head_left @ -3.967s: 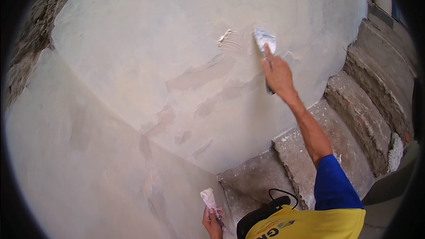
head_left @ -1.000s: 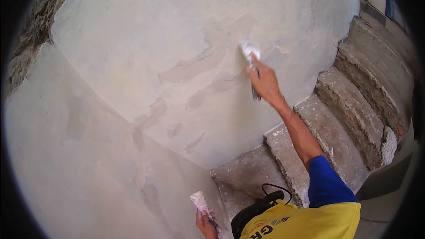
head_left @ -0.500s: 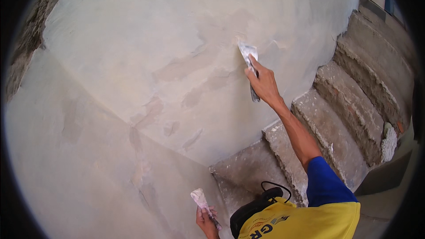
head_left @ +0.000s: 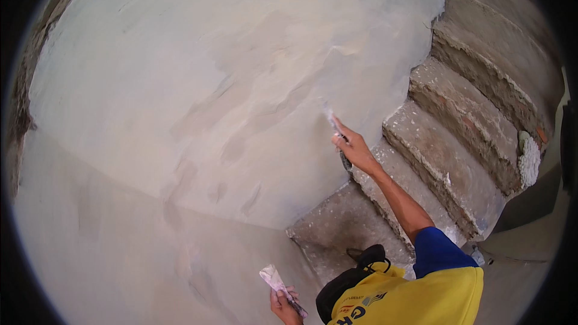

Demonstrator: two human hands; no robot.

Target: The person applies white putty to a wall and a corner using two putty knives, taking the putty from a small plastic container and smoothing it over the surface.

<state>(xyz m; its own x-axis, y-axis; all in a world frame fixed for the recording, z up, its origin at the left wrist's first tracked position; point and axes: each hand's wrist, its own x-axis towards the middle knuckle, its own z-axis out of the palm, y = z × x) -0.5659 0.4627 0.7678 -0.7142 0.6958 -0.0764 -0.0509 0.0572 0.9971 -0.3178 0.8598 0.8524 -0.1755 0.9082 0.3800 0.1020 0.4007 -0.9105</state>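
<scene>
My right hand (head_left: 355,149) is closed around a putty knife (head_left: 329,117), seen nearly edge-on, its blade at the pale plastered wall (head_left: 289,162). Whether the edge touches the plaster I cannot tell. Greyish-brown damp-looking patches (head_left: 211,111) run diagonally across the wall, left of that blade. Lower down, my left hand (head_left: 285,306) grips a second putty knife (head_left: 273,277), its wide blade coated with whitish filler and pointing up and to the left. Its handle is partly hidden by my fingers.
Rough concrete steps (head_left: 448,156) climb along the wall on the right. A white lumpy clump (head_left: 529,159) lies at their outer end, beside a reddish brick piece (head_left: 542,135). Rough bare masonry (head_left: 21,90) edges the wall at far left. A wall corner (head_left: 223,213) crosses below.
My right hand has moved its putty knife down and to the right along the wall, and its blade has turned edge-on. The view has shifted; my left hand keeps its hold.
</scene>
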